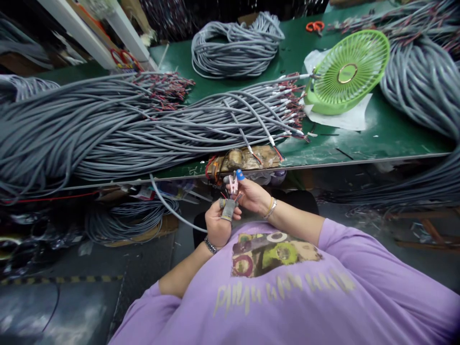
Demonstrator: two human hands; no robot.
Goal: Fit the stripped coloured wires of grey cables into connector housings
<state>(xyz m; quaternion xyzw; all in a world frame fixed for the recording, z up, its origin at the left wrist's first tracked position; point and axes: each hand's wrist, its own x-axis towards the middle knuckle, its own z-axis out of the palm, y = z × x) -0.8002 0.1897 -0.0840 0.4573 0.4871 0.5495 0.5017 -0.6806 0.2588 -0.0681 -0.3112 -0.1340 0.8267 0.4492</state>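
Note:
Just below the table edge, my left hand [218, 224] is closed around the end of a grey cable [168, 207], with a grey cloth finger cot on its thumb. The cable curves away to the left under the table. My right hand [251, 194], with a blue finger cot on one fingertip and a bracelet at the wrist, pinches small pinkish snips [233, 183] right at the cable's end. The two hands touch in front of my purple shirt.
A large heap of grey cables [108, 124] with red stripped ends covers the green table [388, 134]. A coiled cable bundle [235, 45] lies at the back, a green fan [347, 72] and orange scissors [315, 26] at the right. More cables hang at the far right and lie below.

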